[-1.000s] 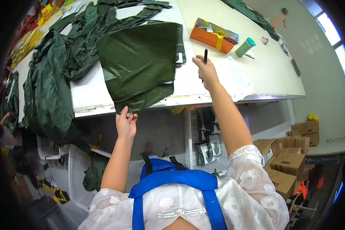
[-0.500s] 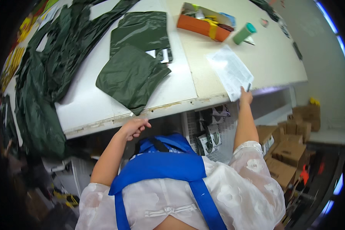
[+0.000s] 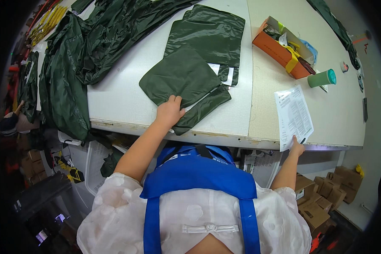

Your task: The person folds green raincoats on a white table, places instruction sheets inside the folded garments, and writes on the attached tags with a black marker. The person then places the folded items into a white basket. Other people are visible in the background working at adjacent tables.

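Folded dk grn fabric (image 3: 180, 76) nr table edge (image 3: 228, 139), wht printed sheet (image 3: 294, 111) to R, blk pen (image 3: 303, 140) at bottom.

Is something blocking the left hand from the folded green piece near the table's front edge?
No, nothing visible is in the way. The left hand touches the folded green piece at its near side. The orange box and green cup stand off to the right.

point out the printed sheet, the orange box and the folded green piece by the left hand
printed sheet (image 3: 294, 111), head view: middle of its printed face
orange box (image 3: 274, 49), head view: its long side wall
folded green piece (image 3: 181, 75), head view: middle of its upper surface
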The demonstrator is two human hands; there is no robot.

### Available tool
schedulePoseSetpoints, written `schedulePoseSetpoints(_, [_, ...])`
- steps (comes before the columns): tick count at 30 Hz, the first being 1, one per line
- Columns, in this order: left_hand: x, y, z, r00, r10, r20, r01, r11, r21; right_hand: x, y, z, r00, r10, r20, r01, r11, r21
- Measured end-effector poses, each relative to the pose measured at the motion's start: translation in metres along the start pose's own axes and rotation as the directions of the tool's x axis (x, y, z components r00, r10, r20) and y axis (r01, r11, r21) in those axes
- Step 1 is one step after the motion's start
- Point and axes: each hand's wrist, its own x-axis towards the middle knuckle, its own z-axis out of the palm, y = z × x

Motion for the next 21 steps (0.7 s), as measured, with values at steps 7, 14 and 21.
schedulePoseSetpoints(7, [0.010,-0.007,-0.006,0.962,0.272,0.023,-0.273,0.960,0.060,0.029,0.026,0.000,0.989,0.135,-0.065,-0.132,0.990,0.051])
schedulePoseSetpoints(14, [0.006,-0.007,-0.006,0.929,0.354,0.105,-0.366,0.920,0.142,0.010,0.012,-0.043,0.948,-0.258,-0.187,0.240,0.964,-0.114])
schedulePoseSetpoints(21, [0.013,0.005,-0.011,0.949,0.298,-0.097,-0.293,0.954,0.062,-0.095,-0.072,-0.121,0.915,-0.343,-0.213,0.378,0.540,0.752])
